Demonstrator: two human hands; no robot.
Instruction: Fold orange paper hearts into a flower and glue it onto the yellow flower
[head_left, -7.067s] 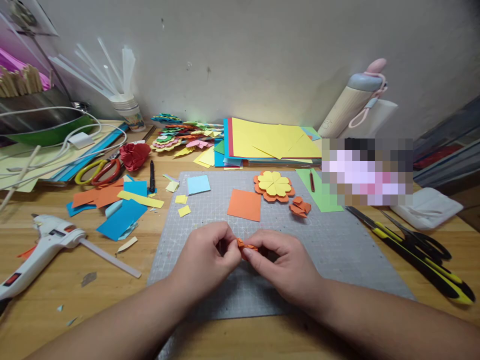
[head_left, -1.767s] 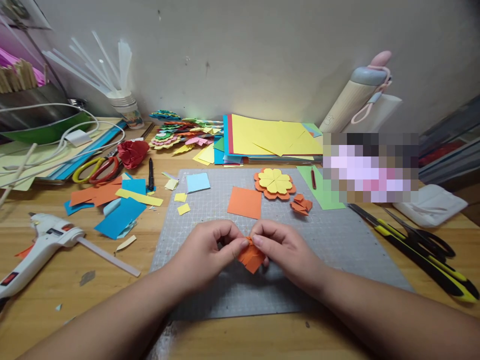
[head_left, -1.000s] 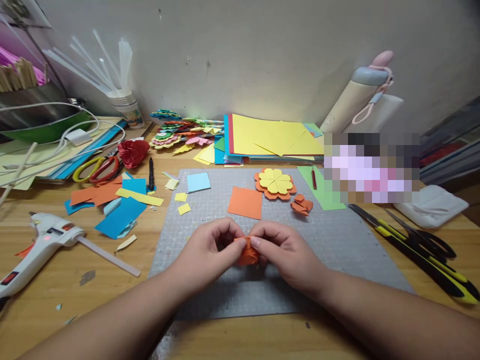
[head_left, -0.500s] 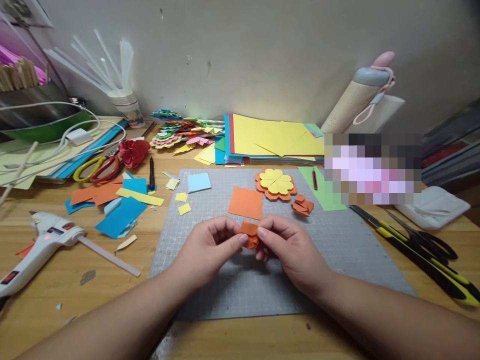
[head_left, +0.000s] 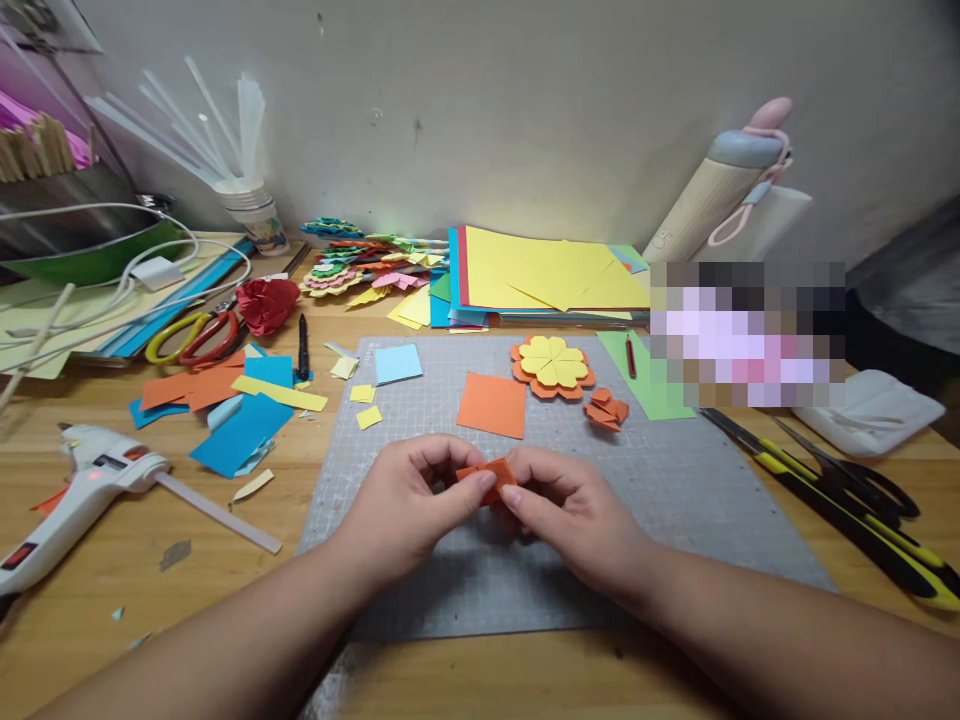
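My left hand [head_left: 420, 490] and my right hand [head_left: 574, 505] both pinch a small folded orange paper piece [head_left: 491, 478] above the grey cutting mat [head_left: 675, 540]. Both thumbs press on its near face; my other fingers are behind it and partly hidden. Just beyond lies a flat orange paper square [head_left: 491, 405]. A yellow paper flower on an orange layer [head_left: 553, 365] rests farther back on the mat. Beside it sits another folded orange paper piece [head_left: 605, 410]. A light blue square [head_left: 398, 364] and small yellow squares [head_left: 368, 417] lie to the left.
At left are a hot glue gun [head_left: 105, 475], blue paper scraps [head_left: 244, 430] and red-handled scissors [head_left: 211, 340]. A craft knife [head_left: 847, 510] and black scissors [head_left: 862, 480] lie at right. Behind stand a yellow-topped paper stack [head_left: 547, 275] and a bottle [head_left: 720, 185].
The folded orange paper has been turned and tilted between my fingers, so a different face shows. My right thumb has shifted slightly lower and left. The things on the mat have stayed put.
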